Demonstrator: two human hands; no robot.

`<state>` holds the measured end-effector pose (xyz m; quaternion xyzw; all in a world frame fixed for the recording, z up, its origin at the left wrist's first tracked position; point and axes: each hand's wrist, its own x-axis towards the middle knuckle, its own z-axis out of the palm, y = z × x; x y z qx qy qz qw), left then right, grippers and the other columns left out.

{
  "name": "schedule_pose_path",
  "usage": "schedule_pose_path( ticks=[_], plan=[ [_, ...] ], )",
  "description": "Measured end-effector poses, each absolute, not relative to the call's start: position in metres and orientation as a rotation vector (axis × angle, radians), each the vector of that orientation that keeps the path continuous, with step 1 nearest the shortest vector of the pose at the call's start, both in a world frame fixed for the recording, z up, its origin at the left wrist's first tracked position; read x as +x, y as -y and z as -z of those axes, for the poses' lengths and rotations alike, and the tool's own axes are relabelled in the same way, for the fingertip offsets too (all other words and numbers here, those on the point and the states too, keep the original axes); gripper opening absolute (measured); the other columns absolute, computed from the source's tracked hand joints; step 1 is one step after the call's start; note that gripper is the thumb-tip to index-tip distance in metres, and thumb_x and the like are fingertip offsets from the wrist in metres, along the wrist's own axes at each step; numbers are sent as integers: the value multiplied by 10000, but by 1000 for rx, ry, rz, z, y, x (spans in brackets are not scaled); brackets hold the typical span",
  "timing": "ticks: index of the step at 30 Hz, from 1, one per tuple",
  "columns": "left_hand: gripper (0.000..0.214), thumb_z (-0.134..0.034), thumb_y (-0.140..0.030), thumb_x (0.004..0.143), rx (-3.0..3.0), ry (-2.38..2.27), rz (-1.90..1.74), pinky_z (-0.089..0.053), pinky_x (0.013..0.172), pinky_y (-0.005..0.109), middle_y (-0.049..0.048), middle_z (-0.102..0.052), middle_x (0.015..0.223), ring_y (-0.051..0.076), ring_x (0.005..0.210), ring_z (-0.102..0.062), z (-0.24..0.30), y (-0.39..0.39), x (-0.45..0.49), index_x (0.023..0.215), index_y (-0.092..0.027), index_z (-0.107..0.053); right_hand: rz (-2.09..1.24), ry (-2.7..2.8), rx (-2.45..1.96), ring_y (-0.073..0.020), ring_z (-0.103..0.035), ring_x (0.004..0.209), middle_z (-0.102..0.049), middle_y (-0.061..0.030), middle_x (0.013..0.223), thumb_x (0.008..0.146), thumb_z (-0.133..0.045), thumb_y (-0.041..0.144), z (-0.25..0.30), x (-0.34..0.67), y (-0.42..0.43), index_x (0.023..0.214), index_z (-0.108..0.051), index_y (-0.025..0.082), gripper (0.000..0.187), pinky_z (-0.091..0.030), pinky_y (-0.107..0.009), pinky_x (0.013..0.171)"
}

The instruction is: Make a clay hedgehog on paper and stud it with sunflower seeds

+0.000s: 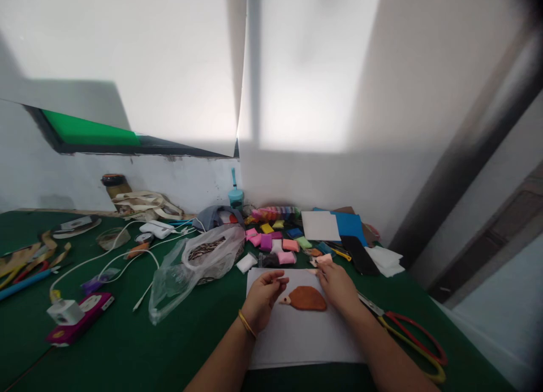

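Note:
On a sheet of white paper (pixel 305 341) lies a flat hedgehog shape (pixel 307 298) of brown clay, with a pale snout and a dark eye. Just left of the snout is my left hand (pixel 266 297), fingers curled and thumb close to the fingertips; anything pinched there is too small to make out. My right hand (pixel 337 283) is at the paper's upper right edge, its fingers closed at some pale pink clay (pixel 324 258). Its fingertips are partly hidden. Small clay packets (pixel 291 245) in several colours lie beyond the paper.
Large scissors (pixel 403 332) with red and yellow handles lie right of my right forearm. Left of the paper are a crumpled plastic bag (pixel 169 284), white cables and a purple power strip (pixel 80 318). A black phone-like slab (pixel 360 255) and white tissues (pixel 385 260) lie at the right.

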<state>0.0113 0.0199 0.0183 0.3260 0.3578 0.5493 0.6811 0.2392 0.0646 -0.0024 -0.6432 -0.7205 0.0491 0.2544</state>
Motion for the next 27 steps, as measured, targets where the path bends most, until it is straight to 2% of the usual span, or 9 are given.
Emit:
schedule_pose_path(
  ticks=[3, 8, 11, 14, 16, 20, 22, 25, 27],
  plan=[
    [281, -722, -229, 678, 714, -771, -1233, -462, 855, 265, 96, -656, 1000, 166, 961, -608, -22, -19, 5, 934, -156, -633, -174, 1921, -1695, -238, -519, 1056, -593, -85, 1148, 839, -420, 302, -2, 243, -56, 1171, -571, 203, 378, -379, -318, 881],
    [392, -687, -381, 710, 759, -924, -1215, -488, 633, 231, 69, -651, 890, 117, 687, -633, -20, -17, -3, 1023, -167, -586, -306, 2081, -1664, -235, -521, 1068, -605, -77, 1139, 820, -429, 293, 4, 251, -40, 1142, -608, 221, 375, -370, -337, 927],
    [424, -635, -456, 725, 840, -1050, -1178, -427, 499, 185, 29, -626, 717, 83, 536, -579, -11, -24, -6, 1008, -142, -599, -295, 2192, -1682, -239, -450, 1177, -537, -79, 1270, 816, -429, 247, 18, 252, -33, 1202, -575, 215, 414, -301, -355, 1012],
    [427, -563, -504, 751, 963, -1156, -1167, -316, 393, 162, -34, -522, 527, 49, 396, -454, -2, -34, -10, 904, -112, -634, -289, 2234, -1703, -228, -406, 1230, -487, -75, 1333, 830, -387, 206, 25, 249, -31, 1251, -533, 213, 445, -268, -358, 1043],
    [386, -598, -463, 733, 1006, -1185, -1176, -336, 407, 166, -35, -525, 537, 48, 408, -459, 1, -39, -14, 880, -110, -647, -296, 2251, -1692, -218, -401, 1238, -476, -63, 1345, 832, -382, 202, 25, 244, -32, 1264, -518, 222, 454, -265, -353, 1048],
    [324, -699, -311, 670, 919, -1154, -1217, -482, 594, 218, 50, -641, 809, 103, 639, -620, 0, -40, -22, 940, -140, -647, -321, 2207, -1698, -203, -408, 1231, -495, -41, 1328, 800, -399, 165, 24, 238, -37, 1233, -544, 243, 463, -267, -352, 1050],
    [335, -713, -304, 658, 904, -1131, -1208, -499, 618, 242, 72, -657, 862, 130, 678, -642, -1, -38, -24, 943, -145, -637, -334, 2173, -1700, -194, -410, 1229, -501, -33, 1321, 773, -403, 135, 26, 238, -37, 1215, -559, 248, 481, -273, -345, 1048],
    [332, -705, -397, 654, 991, -1140, -1178, -436, 462, 214, 35, -638, 657, 104, 483, -575, -3, -34, -22, 830, -122, -643, -335, 2160, -1673, -186, -416, 1225, -503, -34, 1318, 758, -396, 115, 28, 242, -36, 1207, -565, 236, 495, -284, -338, 1045],
    [362, -714, -439, 628, 1031, -1140, -1192, -395, 427, 203, 6, -599, 562, 84, 425, -518, -4, -31, -19, 777, -114, -657, -331, 2166, -1656, -186, -419, 1224, -506, -39, 1315, 761, -390, 113, 29, 245, -36, 1206, -566, 227, 492, -285, -341, 1047]
  ],
)
